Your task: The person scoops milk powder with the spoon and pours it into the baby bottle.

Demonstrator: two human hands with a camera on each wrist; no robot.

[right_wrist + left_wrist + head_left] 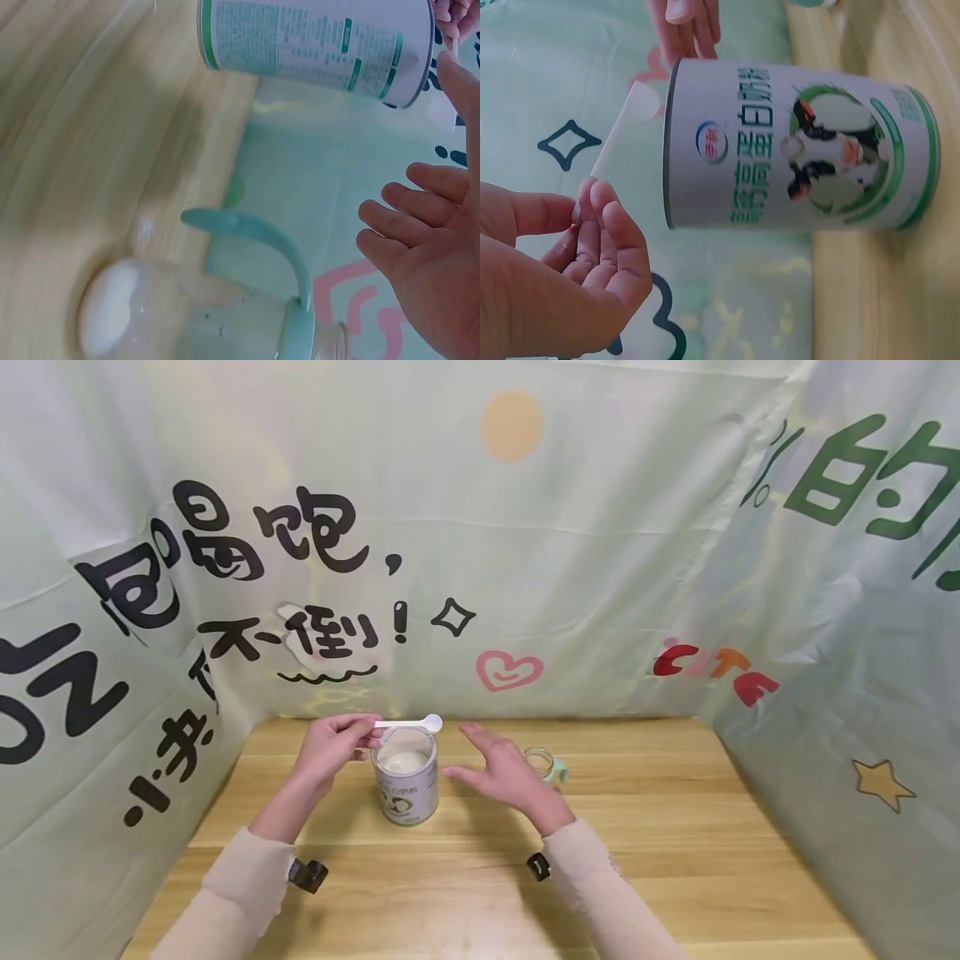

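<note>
My left hand (333, 750) pinches the handle end of a white plastic scoop (432, 723) between thumb and fingertips. The scoop lies level over the back rim of an open milk powder can (408, 797), its small bowl pointing right. Pale powder (405, 762) shows inside the can. In the left wrist view, a cow picture and green lettering mark the can's side (757, 150). On the can's other side, my right hand (504, 770) hovers with fingers extended and thumb apart, holding nothing; its palm (435, 262) shows in the right wrist view.
Right of the can, behind my right hand, stands a clear baby bottle (225, 315) without a cap, with a mint-green handle (277, 240). The wooden table (675, 827) ends at printed fabric walls (600, 568) at the back and both sides.
</note>
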